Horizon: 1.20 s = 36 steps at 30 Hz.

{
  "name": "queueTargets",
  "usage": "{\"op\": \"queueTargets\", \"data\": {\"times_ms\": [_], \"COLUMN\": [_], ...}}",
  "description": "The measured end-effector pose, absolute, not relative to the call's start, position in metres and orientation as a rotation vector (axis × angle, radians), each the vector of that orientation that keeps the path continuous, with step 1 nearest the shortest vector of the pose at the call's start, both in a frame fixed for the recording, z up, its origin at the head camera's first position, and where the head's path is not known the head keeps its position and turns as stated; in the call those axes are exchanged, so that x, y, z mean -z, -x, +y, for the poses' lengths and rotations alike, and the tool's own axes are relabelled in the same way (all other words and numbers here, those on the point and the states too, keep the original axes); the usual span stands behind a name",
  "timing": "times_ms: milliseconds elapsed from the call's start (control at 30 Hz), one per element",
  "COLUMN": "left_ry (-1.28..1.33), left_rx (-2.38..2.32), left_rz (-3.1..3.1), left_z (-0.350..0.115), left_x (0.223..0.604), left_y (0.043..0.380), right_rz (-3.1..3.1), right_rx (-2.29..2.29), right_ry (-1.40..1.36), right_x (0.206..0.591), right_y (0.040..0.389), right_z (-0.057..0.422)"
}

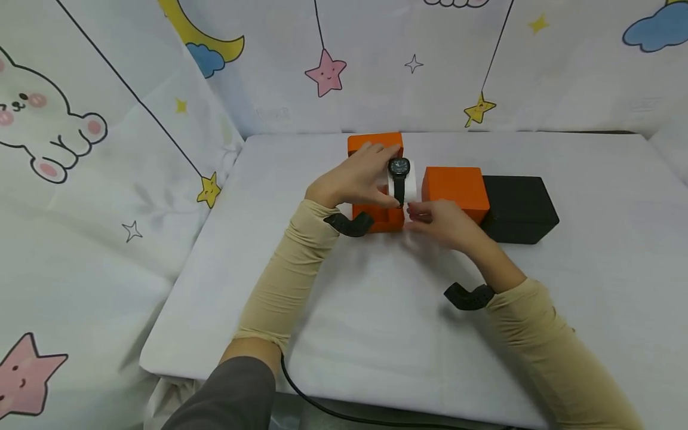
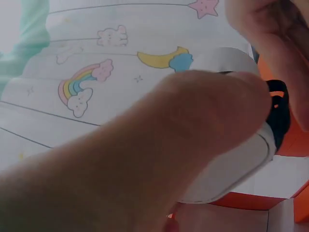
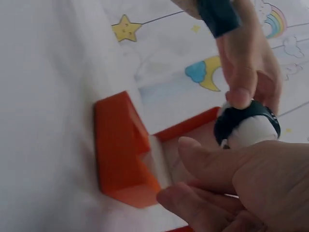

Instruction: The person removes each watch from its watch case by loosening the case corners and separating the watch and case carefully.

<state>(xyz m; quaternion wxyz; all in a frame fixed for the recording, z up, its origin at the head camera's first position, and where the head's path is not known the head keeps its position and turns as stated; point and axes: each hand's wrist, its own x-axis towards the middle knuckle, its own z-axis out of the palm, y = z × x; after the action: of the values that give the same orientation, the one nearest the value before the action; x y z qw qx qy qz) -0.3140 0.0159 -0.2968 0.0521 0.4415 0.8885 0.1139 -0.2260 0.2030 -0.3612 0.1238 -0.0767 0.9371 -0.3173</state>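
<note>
A black wristwatch (image 1: 399, 170) wraps a white watch pillow (image 1: 411, 182) above an opened orange box (image 1: 384, 222). My left hand (image 1: 355, 179) holds them, its thumb near the lower end of the strap. In the left wrist view, that thumb presses by the black strap (image 2: 280, 116) and the pillow (image 2: 231, 171) shows below it. My right hand (image 1: 443, 224) is just below and right of the watch, fingers bent and nothing seen between them. In the right wrist view its fingers overlap the open box (image 3: 116, 150), and the pillow (image 3: 253, 131) shows behind the hand.
To the right, a second orange box (image 1: 454, 182) stands against a black box (image 1: 518, 209) on the white-covered table (image 1: 602, 286). Black wrist camera mounts stick out from both sleeves. A black cable (image 1: 333, 415) runs along the front edge.
</note>
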Motion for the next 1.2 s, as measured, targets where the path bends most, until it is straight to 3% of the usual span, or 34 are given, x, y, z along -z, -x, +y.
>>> {"op": "queueTargets", "data": {"times_ms": [267, 600, 1200], "left_ry": [-1.599, -1.76, -1.448], "left_rx": [-0.777, -1.045, -1.362], "left_rz": [2.635, 2.392, 2.112], "left_z": [0.018, 0.026, 0.03], "left_x": [0.296, 0.298, 0.28], "left_y": [0.313, 0.307, 0.284], "right_rz": [2.739, 2.543, 2.388], "right_rx": [1.19, 1.891, 2.175], "right_ry": [0.241, 0.436, 0.607], "right_x": [0.328, 0.322, 0.328], "right_y": [0.222, 0.221, 0.222], "right_z": [0.243, 0.264, 0.261]}}
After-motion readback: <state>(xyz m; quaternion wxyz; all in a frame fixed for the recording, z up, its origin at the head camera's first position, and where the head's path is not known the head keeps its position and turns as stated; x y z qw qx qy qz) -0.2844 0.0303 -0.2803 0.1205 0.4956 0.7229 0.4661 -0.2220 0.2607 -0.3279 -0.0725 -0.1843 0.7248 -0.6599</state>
